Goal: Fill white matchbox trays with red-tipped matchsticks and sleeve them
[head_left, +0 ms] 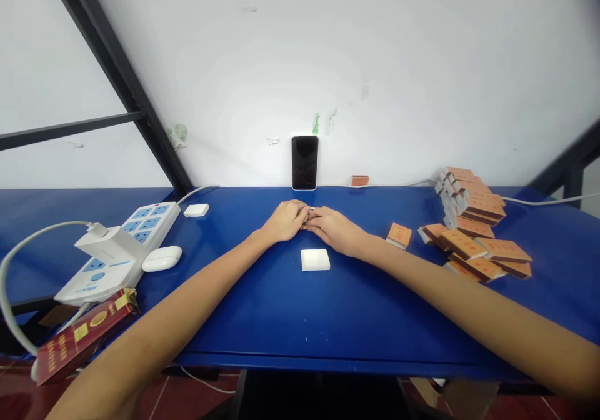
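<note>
Near the middle of the blue table, my left hand (287,220) and my right hand (336,227) meet with fingertips together. Their fingers are closed around something small, of which only a light and brownish sliver shows between them. The fingers hide the rest, so I cannot make out its kind. Just in front of the hands lies a small white tray (315,260), like the inside of a matchbox. To the right of my right hand, a single orange matchbox (399,235) lies on the table.
Orange matchboxes (482,210) are heaped at the right. A phone (304,162) leans on the wall, with another matchbox (360,180) right of it. At left are a power strip (149,223), a white earbud case (162,259), a white box (195,210) and a red carton (87,335).
</note>
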